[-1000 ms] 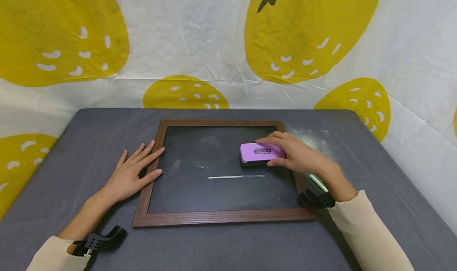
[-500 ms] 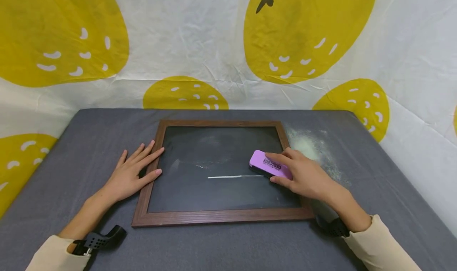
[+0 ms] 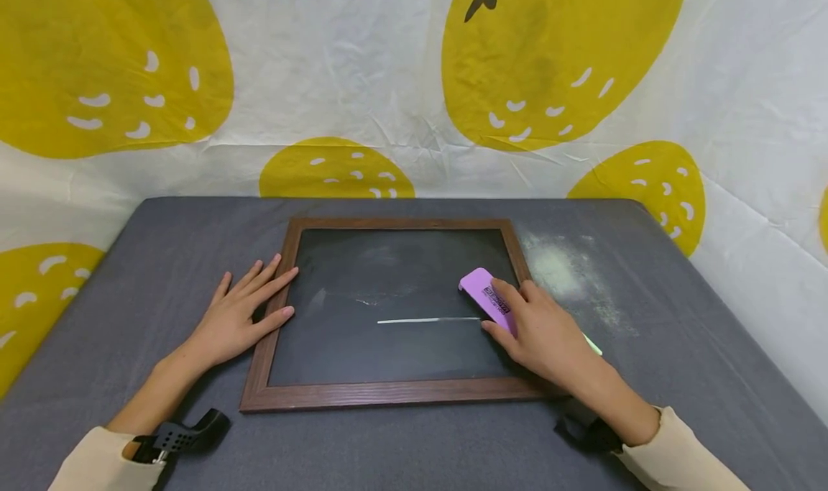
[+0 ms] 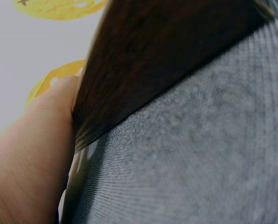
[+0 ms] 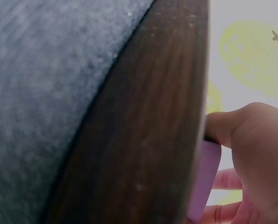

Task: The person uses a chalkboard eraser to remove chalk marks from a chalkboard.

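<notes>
A blackboard [image 3: 362, 354] in a brown wooden frame lies on the cloth-covered table. Fingers of my left hand [image 3: 236, 317] are spread straight over the frame's left side, tips at the dark surface. My right hand [image 3: 546, 333] grips a purple board eraser [image 3: 486, 297], thumb on the near side and fingers on the far side. The eraser sits slanted on the board's right part, its rear end hidden under the hand. A white chalk line [image 3: 414, 320] runs across the board's middle, its right part fainter and ending by my right thumb. In the right wrist view the eraser [image 5: 205, 179] shows behind the frame.
A pale green chalk stick [image 3: 592, 344] lies right of the board, partly hidden by my right hand. Chalk dust [image 3: 559, 268] is scattered on the grey tablecloth [image 3: 388, 448] beyond it. A white curtain with yellow shapes [image 3: 336, 167] hangs behind the table.
The right hand has brought the eraser toward me and turned it from nearly level to a steep slant. The left hand stays put, and the chalk line looks the same.
</notes>
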{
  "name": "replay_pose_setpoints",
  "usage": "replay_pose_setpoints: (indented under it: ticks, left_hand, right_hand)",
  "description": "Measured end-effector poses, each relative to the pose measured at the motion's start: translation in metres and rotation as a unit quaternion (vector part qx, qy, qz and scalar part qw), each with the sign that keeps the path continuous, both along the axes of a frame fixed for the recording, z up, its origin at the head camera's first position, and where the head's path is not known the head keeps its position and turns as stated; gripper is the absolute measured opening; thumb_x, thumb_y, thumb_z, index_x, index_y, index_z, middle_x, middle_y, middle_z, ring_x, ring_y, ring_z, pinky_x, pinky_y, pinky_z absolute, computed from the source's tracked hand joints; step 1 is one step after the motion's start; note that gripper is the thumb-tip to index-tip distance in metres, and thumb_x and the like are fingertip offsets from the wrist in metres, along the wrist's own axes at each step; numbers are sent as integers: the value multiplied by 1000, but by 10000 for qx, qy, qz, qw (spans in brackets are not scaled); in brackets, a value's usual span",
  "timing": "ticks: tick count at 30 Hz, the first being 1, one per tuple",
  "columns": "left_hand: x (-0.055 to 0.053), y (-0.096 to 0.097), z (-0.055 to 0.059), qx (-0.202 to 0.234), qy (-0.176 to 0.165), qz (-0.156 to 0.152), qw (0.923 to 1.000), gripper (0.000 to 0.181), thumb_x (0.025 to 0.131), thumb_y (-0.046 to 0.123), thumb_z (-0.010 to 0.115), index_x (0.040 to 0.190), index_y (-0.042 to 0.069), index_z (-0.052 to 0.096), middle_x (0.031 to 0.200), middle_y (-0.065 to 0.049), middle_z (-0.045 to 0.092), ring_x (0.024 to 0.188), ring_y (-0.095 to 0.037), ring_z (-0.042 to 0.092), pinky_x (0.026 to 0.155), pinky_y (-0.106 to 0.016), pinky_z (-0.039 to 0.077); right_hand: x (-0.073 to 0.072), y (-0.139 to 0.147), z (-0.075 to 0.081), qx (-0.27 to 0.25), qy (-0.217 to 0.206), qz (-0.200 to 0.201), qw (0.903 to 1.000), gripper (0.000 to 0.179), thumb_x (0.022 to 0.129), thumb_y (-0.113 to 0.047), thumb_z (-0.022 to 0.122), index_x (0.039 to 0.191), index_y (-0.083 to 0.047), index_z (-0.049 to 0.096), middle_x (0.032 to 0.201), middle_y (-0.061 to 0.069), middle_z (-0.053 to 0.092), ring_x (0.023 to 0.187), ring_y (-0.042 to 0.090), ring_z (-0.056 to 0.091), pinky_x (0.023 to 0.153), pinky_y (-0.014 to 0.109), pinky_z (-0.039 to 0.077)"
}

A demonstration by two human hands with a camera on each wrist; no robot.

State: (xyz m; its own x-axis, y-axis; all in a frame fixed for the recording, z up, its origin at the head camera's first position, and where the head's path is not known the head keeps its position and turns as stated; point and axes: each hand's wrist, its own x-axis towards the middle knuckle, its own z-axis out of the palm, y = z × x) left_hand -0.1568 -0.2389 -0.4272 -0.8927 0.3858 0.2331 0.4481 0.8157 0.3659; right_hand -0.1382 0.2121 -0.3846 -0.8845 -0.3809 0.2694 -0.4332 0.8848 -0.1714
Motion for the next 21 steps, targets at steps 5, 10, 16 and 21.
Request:
replay_pose_setpoints:
  ticks: [5,10,16,21]
  left_hand:
    - [0,0,1,25,-16,-7,10000,65,95,42,57,152,27,31,157,-10,20,142,-38,17,107,-65,-2]
    - [-1,0,0,42,-29,-7,10000,65,95,42,57,152,27,30,157,-9,20,142,-37,17,107,-64,-3]
    - [-1,-2,2,34,-34,-21,10000,65,95,42,57,152,27,31,157,-10,20,142,-38,17,108,-63,-4]
    - [0,0,3,62,-31,-50,10000,64,95,41,57,152,27,31,157,-10,20,141,-39,18,107,-64,-3]
  right_hand:
    - [2,-1,1,15,-70,-271,9996,61,84,-34,73,133,-4,52,83,10,46,64,22,43,50,35,39]
    - [5,-7,1,223,65,-305,9993,60,84,-34,73,129,-1,52,81,13,46,64,29,47,51,45,45]
    - [7,-17,0,381,173,-66,9991,58,84,-36,72,125,1,52,77,10,46,60,25,44,55,40,44]
    - [3,-19,1,134,195,342,9991,61,83,-31,75,131,-2,53,86,11,53,68,27,47,65,41,45]
